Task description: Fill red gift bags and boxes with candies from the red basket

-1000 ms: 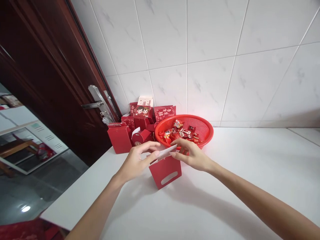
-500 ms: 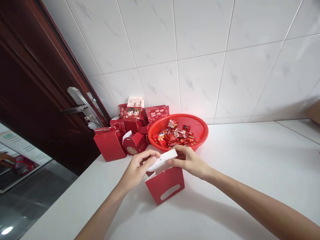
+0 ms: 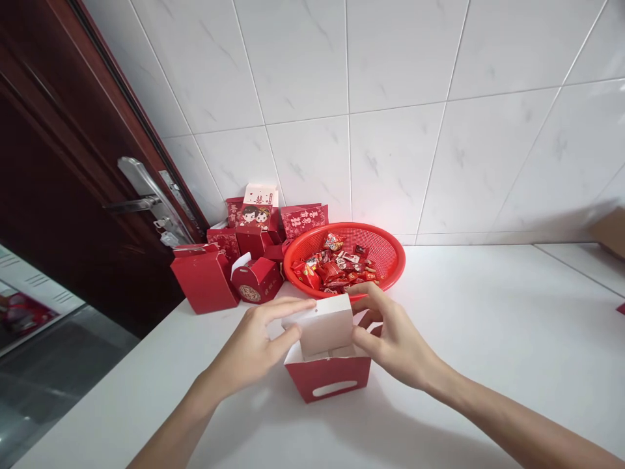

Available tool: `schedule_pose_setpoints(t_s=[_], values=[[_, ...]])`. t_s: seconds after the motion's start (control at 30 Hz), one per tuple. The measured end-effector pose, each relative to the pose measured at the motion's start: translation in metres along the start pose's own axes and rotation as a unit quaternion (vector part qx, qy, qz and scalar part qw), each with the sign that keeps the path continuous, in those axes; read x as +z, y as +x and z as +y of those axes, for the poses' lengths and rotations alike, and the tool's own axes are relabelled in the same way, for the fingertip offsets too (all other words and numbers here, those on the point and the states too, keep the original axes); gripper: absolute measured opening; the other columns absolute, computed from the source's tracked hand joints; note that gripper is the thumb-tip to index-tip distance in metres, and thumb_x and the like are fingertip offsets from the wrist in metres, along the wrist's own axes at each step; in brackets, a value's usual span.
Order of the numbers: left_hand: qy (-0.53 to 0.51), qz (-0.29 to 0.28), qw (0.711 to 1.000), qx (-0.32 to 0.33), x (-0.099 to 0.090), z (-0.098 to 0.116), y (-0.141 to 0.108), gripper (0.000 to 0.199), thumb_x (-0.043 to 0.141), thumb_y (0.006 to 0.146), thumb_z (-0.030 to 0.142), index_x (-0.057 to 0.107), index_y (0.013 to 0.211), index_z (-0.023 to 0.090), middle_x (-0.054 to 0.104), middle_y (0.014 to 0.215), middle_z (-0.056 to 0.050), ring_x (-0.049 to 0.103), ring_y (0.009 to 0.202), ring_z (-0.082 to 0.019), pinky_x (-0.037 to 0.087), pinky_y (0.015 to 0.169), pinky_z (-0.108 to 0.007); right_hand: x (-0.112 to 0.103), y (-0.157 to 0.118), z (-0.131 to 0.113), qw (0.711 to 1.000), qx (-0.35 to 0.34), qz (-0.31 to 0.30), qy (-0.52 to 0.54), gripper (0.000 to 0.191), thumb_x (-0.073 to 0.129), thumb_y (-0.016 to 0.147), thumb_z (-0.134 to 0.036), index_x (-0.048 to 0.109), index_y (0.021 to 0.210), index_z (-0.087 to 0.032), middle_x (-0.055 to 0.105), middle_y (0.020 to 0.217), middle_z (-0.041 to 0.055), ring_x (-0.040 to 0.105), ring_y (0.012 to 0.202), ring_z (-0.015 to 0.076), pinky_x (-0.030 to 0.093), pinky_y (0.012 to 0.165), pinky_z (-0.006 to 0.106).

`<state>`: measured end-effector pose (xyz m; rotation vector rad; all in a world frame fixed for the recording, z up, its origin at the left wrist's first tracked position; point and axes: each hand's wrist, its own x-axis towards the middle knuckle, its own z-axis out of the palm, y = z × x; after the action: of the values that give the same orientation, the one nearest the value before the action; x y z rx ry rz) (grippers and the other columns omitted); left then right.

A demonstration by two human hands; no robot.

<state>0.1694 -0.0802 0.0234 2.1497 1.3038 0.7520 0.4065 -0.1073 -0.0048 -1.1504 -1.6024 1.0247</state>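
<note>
In the lower centre of the frame, an open red cardboard box with a white interior (image 3: pixel 325 372) stands on the white worktop (image 3: pixel 498 319). The left hand (image 3: pixel 254 345) and right hand (image 3: pixel 398 342) flank its raised white flap (image 3: pixel 327 329), fingers and thumbs parted; whether either grip pinches it, I cannot tell. Mid-frame, behind, sits a round red plastic basket (image 3: pixel 396 260) of wrapped sweets (image 3: pixel 336 270).

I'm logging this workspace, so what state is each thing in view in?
Front red box, standing, top open.
White flap, raised between the hands.
Left hand, at the flap's left end.
Right hand, at its right end.
Red basket, upright, partly filled.
Wrapped sweets, loose in the basket.
Tall box at left, standing.
Box with round emblem, white flap sticking up.
</note>
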Motion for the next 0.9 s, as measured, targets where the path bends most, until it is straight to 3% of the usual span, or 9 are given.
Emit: schedule_pose_setpoints(t_s=[0.13, 0.33, 0.47, 0.6, 0.67, 0.73, 0.9], values=[[0.018, -0.009, 1.0, 0.018, 0.001, 0.004, 0.015, 0.046, 0.052, 0.083, 0.019, 0.078, 0.118, 0.032, 0.072, 0.13, -0.002, 0.066, 0.123, -0.026, 0.062, 0.087, -0.029, -0.01, -0.007, -0.003, 0.997, -0.037, 0.029, -0.053, 0.045, 0.055, 0.078, -0.018, 0.048, 0.121, -0.027, 0.067, 0.108, 0.0047, 0.063, 0.065, 0.0123, 0.055, 0.058, 0.028], [0.011, -0.03, 0.997, 0.075, 0.011, 0.014, 0.019, 0.039, 0.054, 0.09, 0.025, 0.077, 0.122, 0.03, 0.072, 0.13, -0.003, 0.067, 0.12, -0.025, 0.059, 0.097, -0.031, -0.025, -0.011, 0.009, 0.99, -0.117, 0.026, -0.075, 0.02, 0.059, 0.094, -0.031, 0.058, 0.113, -0.025, 0.07, 0.105, 0.0059, 0.067, 0.07, 0.0148, 0.059, 0.064, 0.03], [-0.01, -0.041, 0.993, 0.108, 0.014, 0.013, 0.017, 0.033, 0.057, 0.094, 0.031, 0.077, 0.121, 0.03, 0.072, 0.128, -0.005, 0.068, 0.118, -0.025, 0.057, 0.102, -0.035, -0.04, 0.007, 0.031, 0.977, -0.149, 0.126, -0.081, 0.016, 0.054, 0.101, -0.037, 0.062, 0.102, -0.023, 0.071, 0.097, 0.0062, 0.067, 0.073, 0.0162, 0.056, 0.064, 0.03], [-0.042, -0.064, 0.99, 0.121, 0.011, 0.013, 0.017, 0.028, 0.059, 0.097, 0.034, 0.077, 0.117, 0.031, 0.071, 0.13, -0.005, 0.067, 0.117, -0.025, 0.055, 0.105, -0.038, -0.038, 0.02, 0.063, 0.924, -0.279, 0.207, -0.157, 0.01, 0.052, 0.1, -0.02, 0.061, 0.097, -0.022, 0.067, 0.09, 0.0057, 0.062, 0.077, 0.0168, 0.052, 0.067, 0.029], [-0.062, -0.075, 0.987, 0.131, 0.007, 0.014, 0.018, 0.025, 0.061, 0.097, 0.033, 0.079, 0.114, 0.031, 0.07, 0.13, -0.005, 0.067, 0.117, -0.025, 0.055, 0.106, -0.038, -0.029, 0.019, 0.079, 0.912, -0.319, 0.195, -0.168, 0.014, 0.049, 0.099, -0.013, 0.059, 0.096, -0.022, 0.064, 0.087, 0.0046, 0.06, 0.076, 0.016, 0.05, 0.066, 0.028], [-0.084, -0.083, 0.983, 0.14, 0.002, 0.015, 0.02, 0.023, 0.063, 0.096, 0.032, 0.079, 0.112, 0.031, 0.071, 0.13, -0.006, 0.067, 0.118, -0.025, 0.055, 0.106, -0.038, -0.018, 0.014, 0.094, 0.918, -0.325, 0.159, -0.164, 0.016, 0.047, 0.098, -0.011, 0.057, 0.096, -0.023, 0.061, 0.081, 0.0022, 0.056, 0.07, 0.0143, 0.047, 0.062, 0.025], [-0.112, -0.082, 0.978, 0.153, -0.015, 0.014, 0.032, 0.024, 0.065, 0.096, 0.034, 0.078, 0.116, 0.032, 0.072, 0.128, -0.005, 0.066, 0.122, -0.026, 0.054, 0.105, -0.038, -0.001, 0.006, 0.121, 0.959, -0.244, 0.069, -0.125, 0.019, 0.041, 0.099, -0.013, 0.055, 0.09, -0.023, 0.059, 0.078, 0.0002, 0.053, 0.064, 0.0123, 0.044, 0.059, 0.023]])
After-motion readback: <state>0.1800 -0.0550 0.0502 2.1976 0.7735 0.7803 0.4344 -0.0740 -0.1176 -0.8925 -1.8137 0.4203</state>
